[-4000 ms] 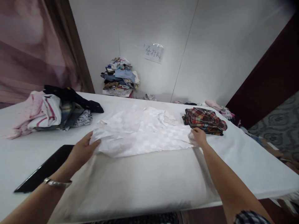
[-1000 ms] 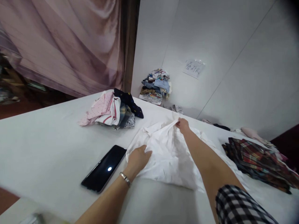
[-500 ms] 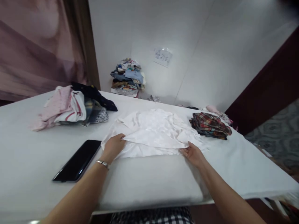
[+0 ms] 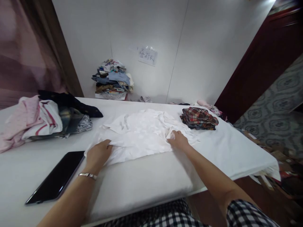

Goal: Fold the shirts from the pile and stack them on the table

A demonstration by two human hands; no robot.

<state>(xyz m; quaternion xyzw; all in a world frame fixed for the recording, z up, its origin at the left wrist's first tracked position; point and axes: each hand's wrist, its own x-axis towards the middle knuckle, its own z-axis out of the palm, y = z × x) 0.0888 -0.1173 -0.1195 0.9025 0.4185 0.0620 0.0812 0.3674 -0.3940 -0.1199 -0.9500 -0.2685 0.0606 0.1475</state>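
Observation:
A rumpled white shirt (image 4: 142, 129) lies spread across the middle of the table, its near edge resting on a pale padded block. At its left near corner, my left hand (image 4: 98, 154) grips the cloth, fingertips partly hidden in the folds. My right hand (image 4: 178, 140) is closed on bunched fabric at the shirt's right side. A silver bracelet (image 4: 87, 175) circles my left wrist. Left of that hand, a dark, glossy flat device (image 4: 55, 178) lies on the table.
Piled clothes (image 4: 42, 116) sit at the left, and folded plaid shirts (image 4: 199, 118) at the right. Behind the table rises a tall stack of clothes (image 4: 113, 78) by the wall, near a handwritten sign (image 4: 147, 56). The white-covered table (image 4: 227, 151) ends at the right front.
My right hand has shifted from the shirt's near edge farther back onto its right side. The near edge, raised between both hands before, now lies lower. The view has turned slightly right.

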